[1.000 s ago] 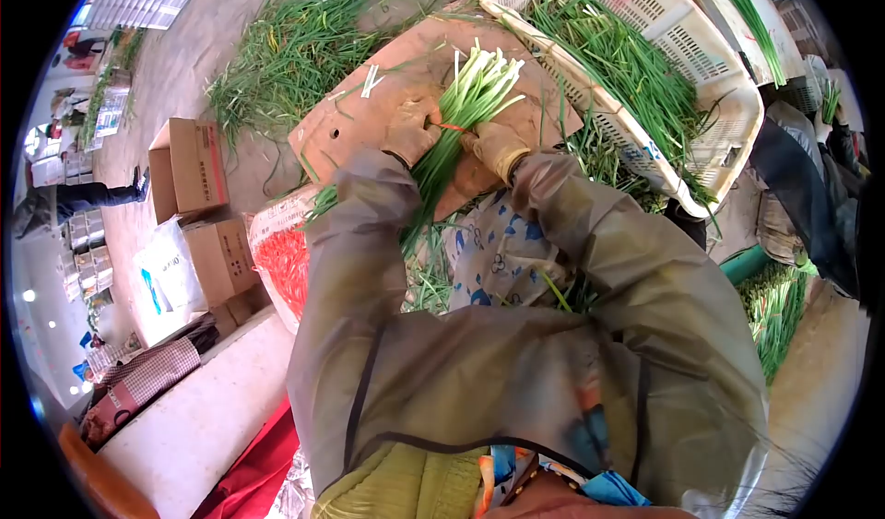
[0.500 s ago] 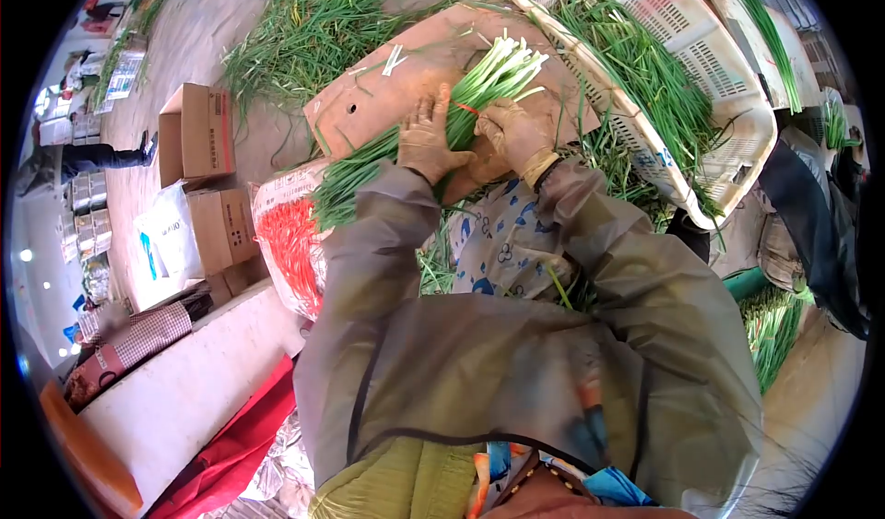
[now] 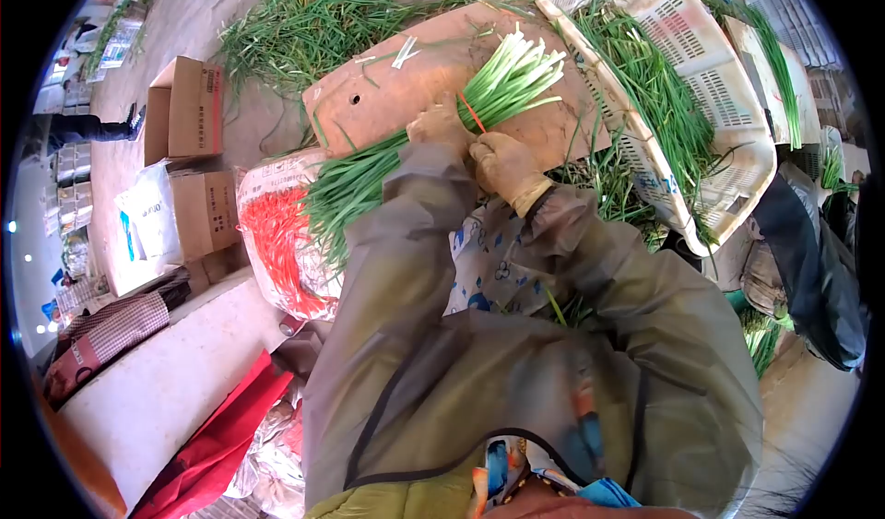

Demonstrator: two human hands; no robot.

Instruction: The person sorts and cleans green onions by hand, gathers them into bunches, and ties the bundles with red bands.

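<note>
A bunch of green chives (image 3: 516,81) with pale cut ends lies slantwise on a brown board (image 3: 369,104), its leaves trailing to the lower left. Around its stems runs a thin red tie (image 3: 471,113). My left hand (image 3: 441,130), gloved, is closed over the bunch just left of the tie; its fingertips are partly hidden. My gloved right hand (image 3: 507,167) pinches the lower end of the tie at the near side of the bunch. More red ties (image 3: 286,242) lie in a heap on a printed sack to the left.
A white plastic crate (image 3: 664,164) of loose chives stands at the right. Chives (image 3: 313,21) are heaped on the floor beyond the board. Cardboard boxes (image 3: 189,113) and a white bag (image 3: 152,219) sit at the left. Part of another person's leg (image 3: 88,130) shows far left.
My left hand, spread flat on the bunch before, has closed over it. My right hand has turned and drawn the tie downward. The view has shifted slightly.
</note>
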